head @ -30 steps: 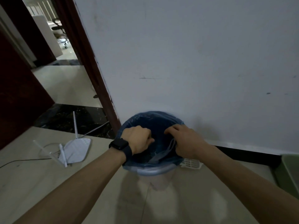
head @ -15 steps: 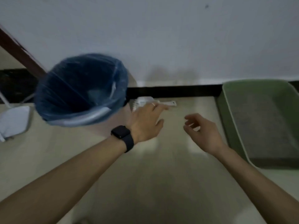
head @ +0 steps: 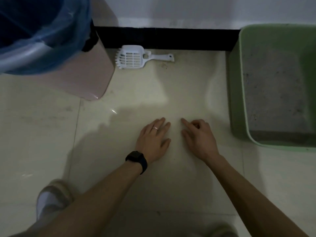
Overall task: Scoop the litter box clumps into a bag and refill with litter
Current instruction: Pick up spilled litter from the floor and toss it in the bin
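A white slotted litter scoop (head: 135, 59) lies on the floor by the black skirting, between the bin and the litter box. The pink bin (head: 85, 74) at upper left is lined with a blue bag (head: 51, 31). The green litter box (head: 239, 82) with grey litter (head: 273, 93) stands at the right. My left hand (head: 153, 137), with a ring and a black watch, hovers flat over the tiles, fingers apart, holding nothing. My right hand (head: 198, 134) is beside it, forefinger out and the other fingers loosely curled, empty. Both hands are well short of the scoop.
Pale glossy floor tiles (head: 136, 100) run up to a white wall with a black skirting (head: 164, 36). My two shoes show at the bottom, one shoe (head: 51, 197) at lower left and the other shoe (head: 222, 230) at the bottom edge.
My hands have left the bin bag and come down over the floor. My view swung right and down, so the bin moved to the upper left and the litter box came into view.
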The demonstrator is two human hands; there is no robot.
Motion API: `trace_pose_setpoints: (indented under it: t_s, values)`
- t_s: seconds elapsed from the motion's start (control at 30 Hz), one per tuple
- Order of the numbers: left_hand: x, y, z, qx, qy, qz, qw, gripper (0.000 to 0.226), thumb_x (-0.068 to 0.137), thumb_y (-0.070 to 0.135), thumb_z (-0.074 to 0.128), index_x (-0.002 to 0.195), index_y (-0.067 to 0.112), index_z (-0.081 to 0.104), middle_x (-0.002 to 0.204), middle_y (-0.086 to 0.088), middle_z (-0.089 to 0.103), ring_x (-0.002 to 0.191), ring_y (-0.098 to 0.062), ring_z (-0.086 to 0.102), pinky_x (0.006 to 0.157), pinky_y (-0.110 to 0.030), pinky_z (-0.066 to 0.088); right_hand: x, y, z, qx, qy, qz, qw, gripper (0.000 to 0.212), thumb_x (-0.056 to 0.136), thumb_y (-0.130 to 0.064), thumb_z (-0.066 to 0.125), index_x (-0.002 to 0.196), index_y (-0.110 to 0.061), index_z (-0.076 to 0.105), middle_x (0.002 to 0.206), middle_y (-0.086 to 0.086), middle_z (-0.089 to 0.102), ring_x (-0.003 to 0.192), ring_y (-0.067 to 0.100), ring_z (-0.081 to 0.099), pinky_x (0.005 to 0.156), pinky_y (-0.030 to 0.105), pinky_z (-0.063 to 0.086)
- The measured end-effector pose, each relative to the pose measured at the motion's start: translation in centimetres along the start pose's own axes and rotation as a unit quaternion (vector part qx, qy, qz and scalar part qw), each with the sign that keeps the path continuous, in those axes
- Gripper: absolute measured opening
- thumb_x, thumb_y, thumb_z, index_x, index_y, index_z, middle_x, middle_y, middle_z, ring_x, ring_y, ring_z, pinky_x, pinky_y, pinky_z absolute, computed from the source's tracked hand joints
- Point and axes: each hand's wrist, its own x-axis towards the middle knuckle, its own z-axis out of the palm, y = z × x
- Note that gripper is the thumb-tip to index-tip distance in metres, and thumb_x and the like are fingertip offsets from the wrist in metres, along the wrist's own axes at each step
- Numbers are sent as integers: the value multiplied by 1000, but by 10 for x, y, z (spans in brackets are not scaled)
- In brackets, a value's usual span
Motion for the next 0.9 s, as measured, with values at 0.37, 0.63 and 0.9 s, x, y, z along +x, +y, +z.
trace_pose_setpoints:
  t_s: [0.37, 0.63, 0.9]
  values:
    - [3, 13, 12, -72, 95, -29, 992, 29, 90, 48, 60, 116, 40, 69, 139, -2, 53, 133, -28, 41, 108, -47, 34, 0, 18, 2, -21, 11, -141, 990, 33, 94, -41, 58, 120, -25, 70, 118, 5, 60, 87, 25, 53, 75, 37, 50]
    - [19, 22, 13, -82, 160, 18, 984, 9, 84, 36, 71, 83, 30, 78, 119, 2, 65, 106, -22, 54, 94, -35, 33, -12, 16, 23, 43, 86, -93, 991, 19, 92, -37, 68, 105, -26, 78, 98, 1, 66, 78, 22, 52, 66, 36, 49]
    - [27, 19, 21, -2, 141, 115, 983, 5, 88, 16, 68, 90, 11, 69, 110, -3, 65, 99, -21, 49, 86, -34, 34, -8, 15, 25, 23, 104, -131, 986, 16, 94, -31, 68, 96, -20, 79, 91, 0, 69, 77, 22, 56, 60, 32, 48]
